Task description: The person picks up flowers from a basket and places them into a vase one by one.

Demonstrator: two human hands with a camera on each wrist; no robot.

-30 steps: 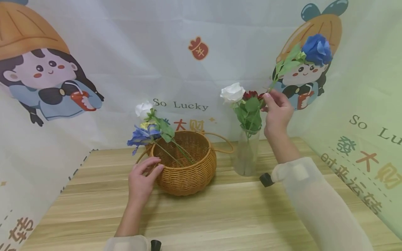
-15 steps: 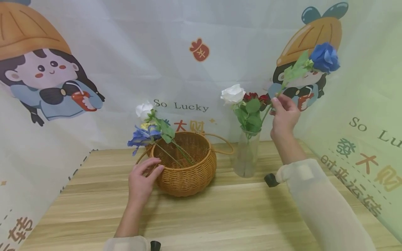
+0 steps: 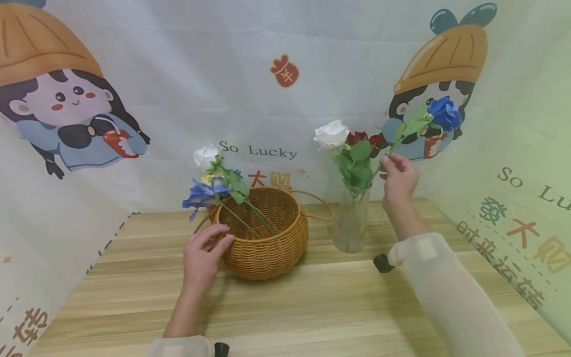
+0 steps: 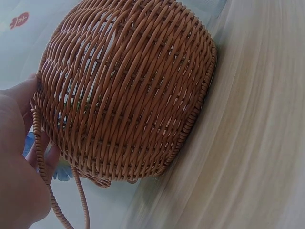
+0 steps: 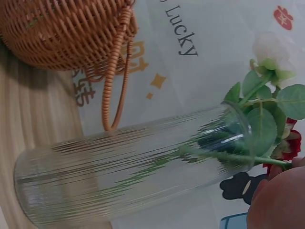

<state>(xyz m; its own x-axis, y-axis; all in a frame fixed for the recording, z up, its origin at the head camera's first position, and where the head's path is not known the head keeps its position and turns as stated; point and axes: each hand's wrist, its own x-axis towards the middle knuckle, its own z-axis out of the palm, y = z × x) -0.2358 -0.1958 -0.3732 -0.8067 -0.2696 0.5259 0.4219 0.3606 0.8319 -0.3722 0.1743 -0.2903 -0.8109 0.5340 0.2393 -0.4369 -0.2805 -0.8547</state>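
Observation:
My left hand (image 3: 201, 255) holds the left rim of a round wicker basket (image 3: 267, 255), near its handle. Three stems rest in the basket's mouth, bearing a white rose (image 3: 206, 157), a blue flower (image 3: 202, 193) and a yellow bloom mostly hidden behind it. On the right, my right hand (image 3: 399, 181) pinches the green stem of a blue rose (image 3: 444, 114), whose head leans right. In the right wrist view this stem (image 5: 228, 156) reaches down inside the mouth of a clear ribbed vase (image 5: 138, 167). A white rose (image 3: 332, 135) and a dark red flower (image 3: 363, 141) stand in the vase.
The wooden table (image 3: 285, 317) carries the basket and the vase. A printed cloth backdrop (image 3: 250, 89) rises behind and along both sides. The basket's right handle (image 3: 321, 206) sticks out towards the vase.
My right hand first shifts right and tips the blue rose outward, then lowers it, the stem sinking at the vase mouth. The left hand and the basket stay put.

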